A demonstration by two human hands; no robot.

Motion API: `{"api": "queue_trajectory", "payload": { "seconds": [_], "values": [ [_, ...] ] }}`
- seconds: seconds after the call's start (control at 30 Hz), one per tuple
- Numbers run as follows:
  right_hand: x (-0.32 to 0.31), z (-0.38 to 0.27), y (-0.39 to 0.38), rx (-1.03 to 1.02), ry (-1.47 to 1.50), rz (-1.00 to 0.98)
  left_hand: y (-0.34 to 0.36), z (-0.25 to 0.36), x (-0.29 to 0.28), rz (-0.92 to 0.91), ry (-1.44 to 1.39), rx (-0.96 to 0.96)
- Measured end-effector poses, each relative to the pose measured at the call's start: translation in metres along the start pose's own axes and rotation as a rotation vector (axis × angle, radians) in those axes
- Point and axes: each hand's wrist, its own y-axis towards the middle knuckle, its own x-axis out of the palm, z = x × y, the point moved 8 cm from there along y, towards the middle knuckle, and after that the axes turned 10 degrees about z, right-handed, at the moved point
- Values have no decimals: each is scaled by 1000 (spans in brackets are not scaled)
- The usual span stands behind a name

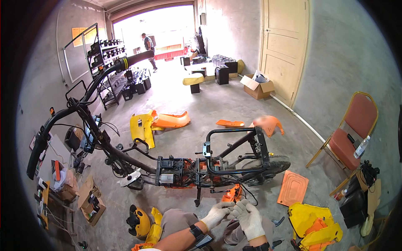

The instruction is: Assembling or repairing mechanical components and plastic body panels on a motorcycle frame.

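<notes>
My left hand [218,215] and my right hand [248,218], both in white knit gloves, meet low in front of me. The left fingers are pinched together and reach the right hand's fingertips. Bent inward, the right fingers are closed too; anything between them is too small to make out. Just beyond stands a stripped electric scooter frame [142,166] with its black handlebar [81,102] at the left. A black cable [252,194] hangs from it by my right hand, beside an orange part [232,193]. A black rear rack [228,172] tops the frame.
Yellow and orange body panels [312,226] lie right, an orange lid [293,188] beyond them. A yellow helmet [140,221] sits left. More panels [142,127] lie behind the scooter. A chair [351,144] stands right, a cardboard box [91,201] left. A person [148,44] is in the doorway.
</notes>
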Motion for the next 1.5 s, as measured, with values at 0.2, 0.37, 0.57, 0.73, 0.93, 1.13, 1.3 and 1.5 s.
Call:
{"api": "queue_trajectory", "payload": {
  "seconds": [0.2, 0.37, 0.57, 0.73, 0.93, 1.13, 1.3, 1.5],
  "values": [
    [-2, 1, 6, 13, 2, -80, 3, -3, 1, -25, -10, 24],
    [-4, 2, 12, 25, 23, -151, 2, -3, 1, -19, 26, 1],
    [-6, 1, 11, 15, -1, -135, 2, -1, -3, 20, 69, 8],
    [-7, 1, 14, 28, 18, -209, 0, 1, -2, 15, 91, 37],
    [0, 5, 14, 99, 92, -350, -2, 1, 2, -14, 54, 5],
    [8, 27, 9, 143, 84, -245, 4, 2, -17, 118, 412, 122],
    [28, 54, 20, -67, -53, -131, 14, 6, -15, -92, -242, 31],
    [37, 68, 30, -277, -312, -110, 32, 9, -10, -162, -177, 28]
  ]
}}
